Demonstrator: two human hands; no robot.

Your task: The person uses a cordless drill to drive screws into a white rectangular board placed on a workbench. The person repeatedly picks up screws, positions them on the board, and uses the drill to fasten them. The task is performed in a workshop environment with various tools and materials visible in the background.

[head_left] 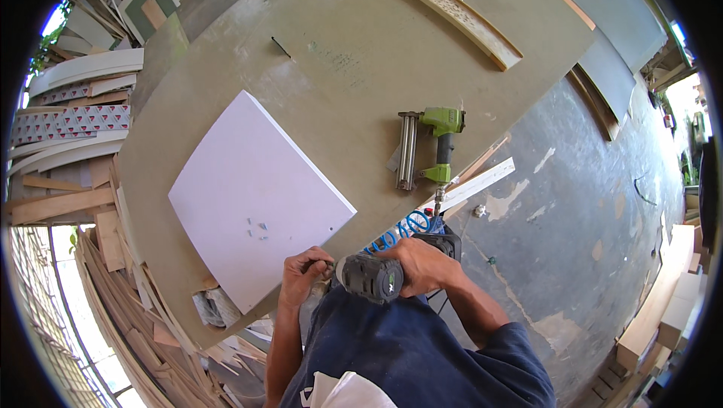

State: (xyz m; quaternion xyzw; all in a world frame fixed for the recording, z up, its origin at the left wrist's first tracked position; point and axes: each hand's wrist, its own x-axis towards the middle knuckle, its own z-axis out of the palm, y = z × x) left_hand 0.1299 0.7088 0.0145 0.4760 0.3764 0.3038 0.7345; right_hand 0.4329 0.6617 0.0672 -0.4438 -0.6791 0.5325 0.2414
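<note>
My right hand (pixel 423 263) wraps round the handle of a black cordless drill (pixel 370 278), held close to my body at the table's near edge. The drill's front end points left, toward my left hand (pixel 305 268). That hand's fingers are pinched together just off the drill's tip; what they hold is too small to make out. Beyond my left hand lies a white square panel (pixel 260 189), flat on the table. Several small bluish plugs or pieces (pixel 260 229) are scattered on it, and a small dark spot shows near its right corner.
A green nail gun (pixel 439 144) lies to the right, with a blue coiled hose (pixel 399 233) running beside the drill. A curved wooden strip (pixel 452 9) rests on the far part of the tabletop (pixel 324 137). Stacked boards (pixel 83 118) stand at left.
</note>
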